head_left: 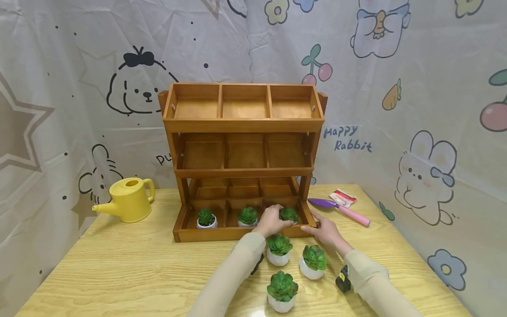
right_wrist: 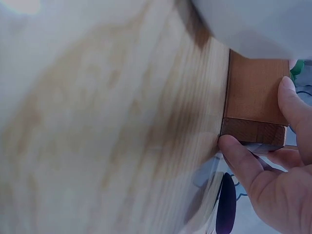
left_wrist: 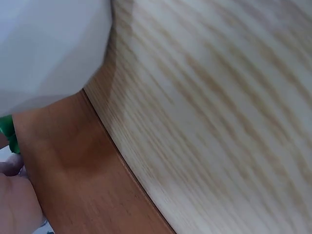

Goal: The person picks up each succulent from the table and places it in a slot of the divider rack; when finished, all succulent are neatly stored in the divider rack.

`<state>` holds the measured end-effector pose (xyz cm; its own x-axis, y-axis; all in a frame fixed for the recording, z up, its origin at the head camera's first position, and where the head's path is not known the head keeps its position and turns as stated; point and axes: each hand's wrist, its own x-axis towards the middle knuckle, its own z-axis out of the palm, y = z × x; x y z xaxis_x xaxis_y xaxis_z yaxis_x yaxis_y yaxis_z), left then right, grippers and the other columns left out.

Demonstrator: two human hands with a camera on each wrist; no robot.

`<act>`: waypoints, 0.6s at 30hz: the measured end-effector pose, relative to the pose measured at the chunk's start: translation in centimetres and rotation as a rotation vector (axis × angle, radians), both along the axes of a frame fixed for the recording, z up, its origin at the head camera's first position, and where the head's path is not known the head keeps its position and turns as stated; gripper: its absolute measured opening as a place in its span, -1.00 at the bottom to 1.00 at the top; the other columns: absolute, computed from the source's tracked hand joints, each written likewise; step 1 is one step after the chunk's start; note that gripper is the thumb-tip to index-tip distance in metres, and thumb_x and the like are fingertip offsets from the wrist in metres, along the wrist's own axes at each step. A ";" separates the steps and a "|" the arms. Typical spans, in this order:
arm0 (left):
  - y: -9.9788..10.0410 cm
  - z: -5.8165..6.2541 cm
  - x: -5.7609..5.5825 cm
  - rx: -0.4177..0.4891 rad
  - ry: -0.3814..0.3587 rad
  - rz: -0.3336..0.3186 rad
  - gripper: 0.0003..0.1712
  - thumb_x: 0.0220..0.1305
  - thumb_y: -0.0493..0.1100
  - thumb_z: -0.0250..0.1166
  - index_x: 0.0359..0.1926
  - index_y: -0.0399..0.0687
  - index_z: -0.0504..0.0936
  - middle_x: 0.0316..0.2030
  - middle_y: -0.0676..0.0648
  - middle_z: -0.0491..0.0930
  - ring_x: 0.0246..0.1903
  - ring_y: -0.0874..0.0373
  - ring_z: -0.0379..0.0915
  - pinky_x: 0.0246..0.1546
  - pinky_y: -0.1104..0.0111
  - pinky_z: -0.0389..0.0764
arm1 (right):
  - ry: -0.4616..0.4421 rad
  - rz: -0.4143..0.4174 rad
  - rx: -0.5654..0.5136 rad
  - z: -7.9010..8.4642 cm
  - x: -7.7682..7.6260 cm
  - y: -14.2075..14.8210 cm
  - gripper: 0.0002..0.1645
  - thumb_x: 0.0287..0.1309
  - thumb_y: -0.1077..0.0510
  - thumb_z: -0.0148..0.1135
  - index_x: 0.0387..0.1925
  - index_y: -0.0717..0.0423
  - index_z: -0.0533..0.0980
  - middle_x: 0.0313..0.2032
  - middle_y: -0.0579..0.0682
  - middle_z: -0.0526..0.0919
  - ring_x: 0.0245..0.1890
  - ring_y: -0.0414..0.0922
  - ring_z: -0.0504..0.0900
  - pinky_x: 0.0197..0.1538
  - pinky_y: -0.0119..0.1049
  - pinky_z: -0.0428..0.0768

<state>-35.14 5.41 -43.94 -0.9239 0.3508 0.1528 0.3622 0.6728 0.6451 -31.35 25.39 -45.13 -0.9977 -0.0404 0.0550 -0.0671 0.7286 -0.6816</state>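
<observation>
A three-tier wooden plant stand (head_left: 243, 126) with divided trays stands on the table. In the bottom tray's right compartment is a potted succulent (head_left: 289, 214); my left hand (head_left: 272, 221) holds it, thumb in front and fingers at its left side. My right hand (head_left: 328, 232) grips the stand's front right corner, thumb over the front board (right_wrist: 258, 90) and fingers by the end. One white-potted succulent (head_left: 207, 219) sits in the left compartment, another succulent (head_left: 247, 215) in the middle one. The left wrist view shows only part of the left hand (left_wrist: 17, 200) behind the board.
Three potted succulents stand before the stand: one near it (head_left: 279, 249), one to the right (head_left: 313, 262), one nearest me (head_left: 282, 292). A yellow watering can (head_left: 131, 200) is at left. A purple trowel with pink handle (head_left: 352, 215) and a small packet (head_left: 343, 197) lie at right.
</observation>
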 end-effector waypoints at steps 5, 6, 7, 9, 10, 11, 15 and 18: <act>0.0 0.2 0.0 -0.033 -0.017 0.001 -0.23 0.15 0.12 0.37 0.23 -0.28 0.42 0.15 -0.23 0.50 0.13 -0.08 0.46 0.08 0.14 0.52 | -0.008 0.000 -0.002 0.0 0.0 0.0 -0.07 0.17 -0.08 0.29 0.41 0.27 0.14 -0.14 0.30 0.66 -0.33 -0.07 0.62 -0.34 -0.28 0.55; 0.0 0.2 0.0 -0.042 -0.022 0.004 -0.22 0.15 0.14 0.36 0.24 -0.28 0.41 0.16 -0.23 0.49 0.14 -0.08 0.44 0.10 0.14 0.51 | -0.009 0.001 -0.003 0.0 0.0 0.0 -0.07 0.18 -0.07 0.29 0.41 0.27 0.13 -0.14 0.30 0.66 -0.33 -0.07 0.62 -0.34 -0.28 0.55; 0.0 0.3 0.0 -0.050 -0.028 0.006 -0.21 0.16 0.14 0.35 0.25 -0.28 0.40 0.17 -0.24 0.48 0.16 -0.08 0.43 0.11 0.14 0.50 | -0.010 0.001 -0.005 0.0 0.0 0.0 -0.07 0.18 -0.07 0.29 0.41 0.27 0.13 -0.14 0.31 0.65 -0.33 -0.06 0.62 -0.33 -0.27 0.56; 0.0 0.4 -0.1 -0.061 -0.038 0.007 -0.19 0.17 0.16 0.34 0.27 -0.29 0.38 0.20 -0.24 0.46 0.18 -0.09 0.42 0.14 0.14 0.49 | -0.007 0.005 -0.004 0.1 0.0 0.0 -0.07 0.18 -0.06 0.29 0.41 0.28 0.13 -0.10 0.35 0.64 -0.26 -0.01 0.66 -0.29 -0.23 0.59; 0.0 0.4 -0.1 -0.067 -0.041 0.006 -0.17 0.17 0.17 0.34 0.27 -0.29 0.37 0.21 -0.25 0.45 0.18 -0.09 0.41 0.14 0.14 0.48 | -0.006 0.006 -0.004 0.1 0.0 0.0 -0.07 0.18 -0.07 0.29 0.41 0.29 0.12 -0.08 0.37 0.63 -0.23 0.01 0.67 -0.27 -0.21 0.61; 0.0 0.4 -0.1 -0.070 -0.045 0.003 -0.16 0.17 0.17 0.34 0.28 -0.29 0.36 0.21 -0.25 0.44 0.19 -0.09 0.40 0.15 0.14 0.48 | -0.005 0.007 -0.005 0.1 0.0 0.0 -0.07 0.18 -0.07 0.28 0.41 0.29 0.12 -0.07 0.38 0.62 -0.20 0.03 0.67 -0.25 -0.20 0.61; 0.0 0.5 -0.1 -0.087 -0.048 -0.009 -0.14 0.16 0.18 0.34 0.29 -0.31 0.34 0.22 -0.26 0.44 0.19 -0.10 0.40 0.15 0.14 0.48 | -0.001 0.012 0.002 0.0 0.0 0.1 -0.07 0.18 -0.08 0.28 0.41 0.29 0.12 -0.09 0.37 0.64 -0.25 -0.01 0.66 -0.28 -0.23 0.59; 0.1 0.4 -0.1 -0.104 -0.039 -0.017 -0.14 0.16 0.18 0.34 0.29 -0.31 0.34 0.22 -0.26 0.44 0.18 -0.10 0.41 0.15 0.15 0.48 | -0.001 0.012 0.004 0.0 0.0 0.1 -0.07 0.18 -0.07 0.28 0.41 0.28 0.13 -0.11 0.35 0.65 -0.31 -0.07 0.64 -0.33 -0.28 0.56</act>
<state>-35.29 5.48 -43.52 -0.9223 0.3783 0.0789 0.3499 0.7307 0.5863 -31.33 25.47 -45.13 -0.9971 -0.0525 0.0543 -0.0754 0.7305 -0.6787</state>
